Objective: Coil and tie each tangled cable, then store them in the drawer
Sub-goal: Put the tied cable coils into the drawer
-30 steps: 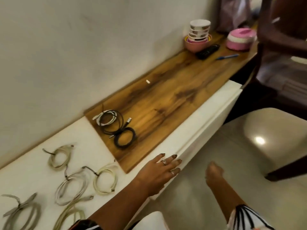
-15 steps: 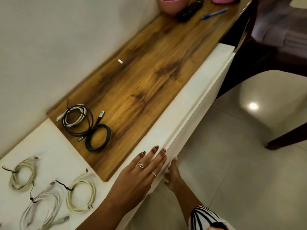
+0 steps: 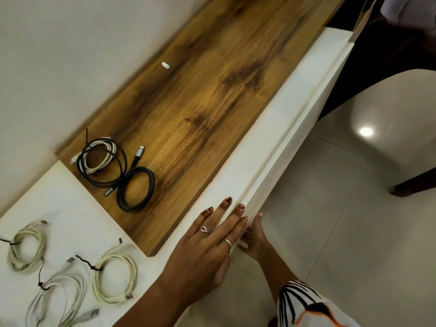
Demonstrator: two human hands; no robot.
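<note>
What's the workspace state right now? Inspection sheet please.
Surface: white counter with wood panel on top, against a wall.
Job's things: drawer front at counter edge; open or shut cannot be told.
Clutter: small white bit on the panel.
Grippers: left hand flat on counter edge, fingers straight; right hand below at the drawer front, grip partly hidden.
Cables: black coils with a white coil on the panel; three tied white coils on the counter.
Surroundings: tiled floor, chair.
</note>
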